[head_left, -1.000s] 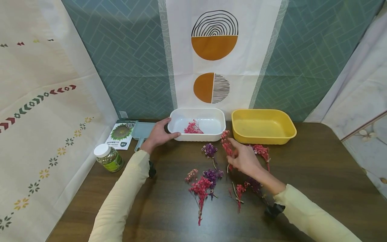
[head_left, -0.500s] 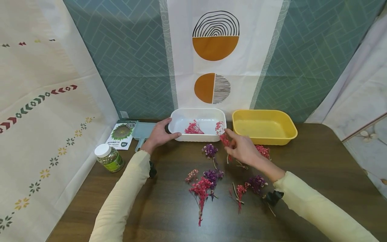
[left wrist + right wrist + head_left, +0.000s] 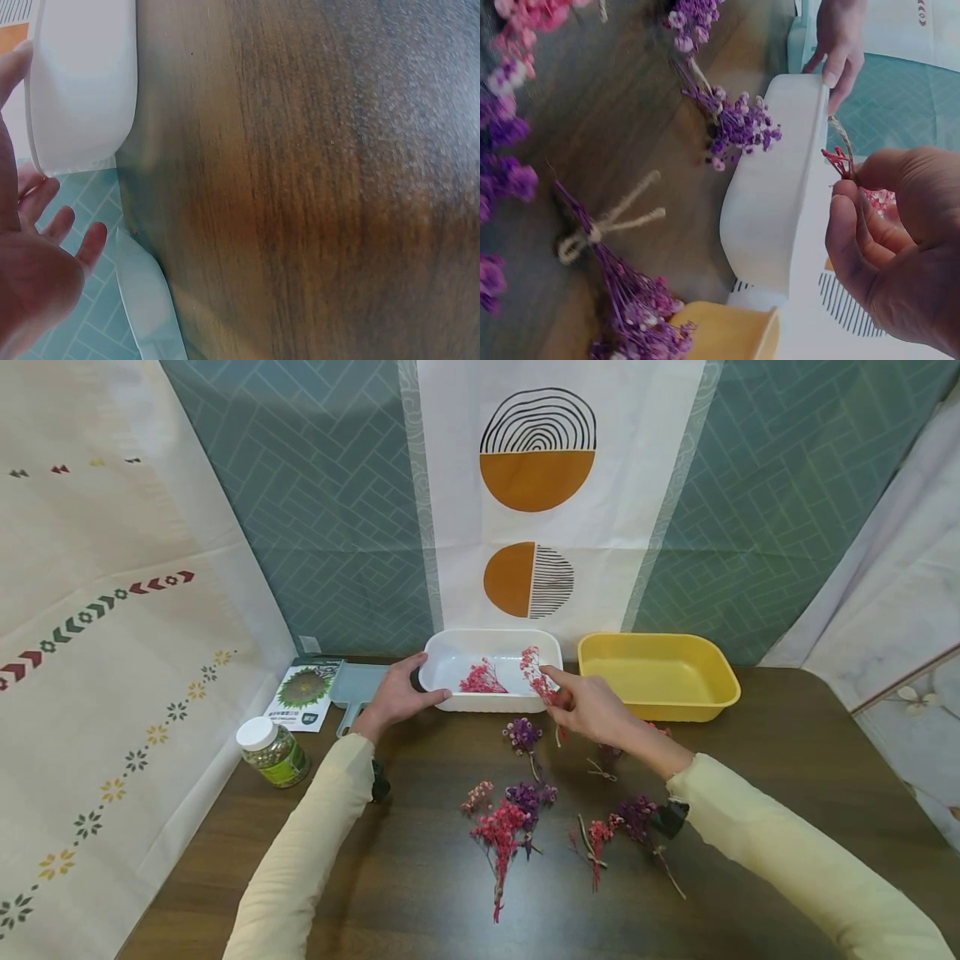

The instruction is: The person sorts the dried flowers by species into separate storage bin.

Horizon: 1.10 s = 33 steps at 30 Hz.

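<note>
My left hand [image 3: 401, 695] grips the left end of a white plastic basin [image 3: 491, 702]; in the left wrist view the thumb touches the rim and the fingers lie around the corner. A bunch of pink dried flowers [image 3: 482, 677] lies inside the basin. My right hand [image 3: 596, 706] pinches another bunch of pink dried flowers [image 3: 532, 670] between thumb and fingers. Its blossoms are over the right side of the basin. The right wrist view shows its twine-tied stems [image 3: 844, 160] at the fingertips, while most blossoms are hidden behind the hand.
A yellow basin [image 3: 660, 710] stands right of the white one. Purple flowers [image 3: 522, 735] and pink flowers [image 3: 501, 827] lie on the wooden table [image 3: 420, 893]. At the left are a white-lidded jar [image 3: 277, 753], a sunflower packet [image 3: 302, 689] and a blue-grey dustpan [image 3: 355, 685].
My right hand has moved left and slightly forward, bringing the pink bunch from the table in front of the basins to above the white basin. The left hand has kept its grip.
</note>
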Each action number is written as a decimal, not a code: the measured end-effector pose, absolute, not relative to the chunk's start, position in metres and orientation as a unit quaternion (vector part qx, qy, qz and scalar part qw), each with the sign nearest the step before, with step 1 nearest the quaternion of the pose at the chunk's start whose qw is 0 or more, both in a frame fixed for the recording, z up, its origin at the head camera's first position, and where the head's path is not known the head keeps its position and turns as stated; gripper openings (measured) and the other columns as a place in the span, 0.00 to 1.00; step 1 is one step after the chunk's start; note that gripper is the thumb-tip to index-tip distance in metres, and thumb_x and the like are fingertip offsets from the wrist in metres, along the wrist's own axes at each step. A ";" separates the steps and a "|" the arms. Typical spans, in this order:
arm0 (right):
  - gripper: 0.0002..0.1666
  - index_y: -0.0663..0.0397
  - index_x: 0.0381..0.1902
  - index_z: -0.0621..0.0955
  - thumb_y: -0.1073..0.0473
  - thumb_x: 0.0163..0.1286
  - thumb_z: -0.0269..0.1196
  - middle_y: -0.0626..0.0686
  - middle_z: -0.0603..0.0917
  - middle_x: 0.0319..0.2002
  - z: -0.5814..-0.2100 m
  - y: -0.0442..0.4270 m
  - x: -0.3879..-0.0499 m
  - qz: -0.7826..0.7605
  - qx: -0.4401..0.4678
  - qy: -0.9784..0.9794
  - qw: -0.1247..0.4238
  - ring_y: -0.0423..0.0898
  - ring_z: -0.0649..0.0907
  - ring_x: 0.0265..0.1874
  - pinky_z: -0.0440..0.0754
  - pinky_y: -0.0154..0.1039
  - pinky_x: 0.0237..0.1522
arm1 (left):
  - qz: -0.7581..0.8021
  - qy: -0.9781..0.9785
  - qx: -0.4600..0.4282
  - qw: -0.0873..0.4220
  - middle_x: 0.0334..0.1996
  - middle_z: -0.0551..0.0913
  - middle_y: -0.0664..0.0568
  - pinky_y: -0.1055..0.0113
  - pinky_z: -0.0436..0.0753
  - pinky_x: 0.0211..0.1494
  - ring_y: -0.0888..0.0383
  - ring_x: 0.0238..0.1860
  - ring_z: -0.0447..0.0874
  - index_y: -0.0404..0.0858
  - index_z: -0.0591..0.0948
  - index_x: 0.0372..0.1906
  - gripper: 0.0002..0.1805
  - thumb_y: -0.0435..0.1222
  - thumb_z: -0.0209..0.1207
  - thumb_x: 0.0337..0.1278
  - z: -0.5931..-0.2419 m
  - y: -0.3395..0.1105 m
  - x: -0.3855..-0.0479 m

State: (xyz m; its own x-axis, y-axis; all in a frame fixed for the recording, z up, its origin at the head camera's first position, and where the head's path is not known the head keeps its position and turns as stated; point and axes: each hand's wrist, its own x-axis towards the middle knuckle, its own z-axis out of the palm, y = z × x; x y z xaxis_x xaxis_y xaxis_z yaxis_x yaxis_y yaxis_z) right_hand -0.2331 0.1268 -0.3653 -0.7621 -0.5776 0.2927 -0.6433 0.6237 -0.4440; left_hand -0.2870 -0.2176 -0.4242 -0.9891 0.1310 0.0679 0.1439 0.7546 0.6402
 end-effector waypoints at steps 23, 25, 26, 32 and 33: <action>0.35 0.60 0.73 0.68 0.66 0.70 0.65 0.46 0.74 0.15 -0.350 0.107 -0.297 0.140 0.387 -0.911 -0.026 0.42 0.70 0.13 0.69 0.38 0.21 | -0.341 -0.937 -0.075 0.011 0.75 0.61 0.41 0.43 0.61 0.71 0.44 0.74 0.58 0.34 0.62 0.76 0.53 0.56 0.70 0.51 -0.425 -0.217 -0.286; 0.35 0.59 0.73 0.68 0.66 0.70 0.64 0.47 0.74 0.15 -0.349 0.103 -0.301 0.121 0.384 -0.915 -0.028 0.42 0.70 0.13 0.69 0.39 0.22 | -0.340 -0.937 -0.074 0.010 0.75 0.61 0.41 0.43 0.61 0.71 0.44 0.73 0.58 0.34 0.61 0.76 0.53 0.56 0.70 0.51 -0.424 -0.217 -0.286; 0.35 0.59 0.74 0.67 0.65 0.71 0.64 0.47 0.74 0.16 -0.348 0.101 -0.303 0.113 0.380 -0.918 -0.033 0.43 0.70 0.14 0.70 0.39 0.23 | -0.341 -0.937 -0.073 0.009 0.75 0.61 0.42 0.43 0.61 0.70 0.44 0.73 0.58 0.35 0.62 0.76 0.53 0.56 0.70 0.51 -0.424 -0.217 -0.286; 0.37 0.53 0.77 0.63 0.63 0.74 0.61 0.48 0.78 0.23 -0.345 0.087 -0.312 0.093 0.343 -0.931 -0.079 0.44 0.75 0.19 0.75 0.38 0.27 | -0.342 -0.937 -0.074 0.011 0.75 0.61 0.41 0.44 0.61 0.71 0.44 0.73 0.58 0.34 0.62 0.76 0.52 0.55 0.70 0.51 -0.423 -0.217 -0.286; 0.36 0.52 0.77 0.63 0.63 0.74 0.61 0.49 0.78 0.24 -0.345 0.085 -0.313 0.091 0.340 -0.932 -0.084 0.45 0.76 0.19 0.76 0.37 0.27 | -0.343 -0.936 -0.075 0.012 0.75 0.61 0.41 0.43 0.61 0.71 0.44 0.73 0.58 0.34 0.62 0.76 0.52 0.55 0.70 0.51 -0.423 -0.217 -0.287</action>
State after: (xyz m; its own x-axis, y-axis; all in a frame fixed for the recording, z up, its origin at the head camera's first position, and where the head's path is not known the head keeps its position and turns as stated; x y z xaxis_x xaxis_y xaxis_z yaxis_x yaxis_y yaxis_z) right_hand -0.3133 0.0852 -0.3453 -0.7542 -0.6496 -0.0954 -0.6190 0.7520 -0.2266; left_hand -0.2866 -0.2167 -0.4231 -0.9885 0.1321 0.0732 0.1482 0.7541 0.6398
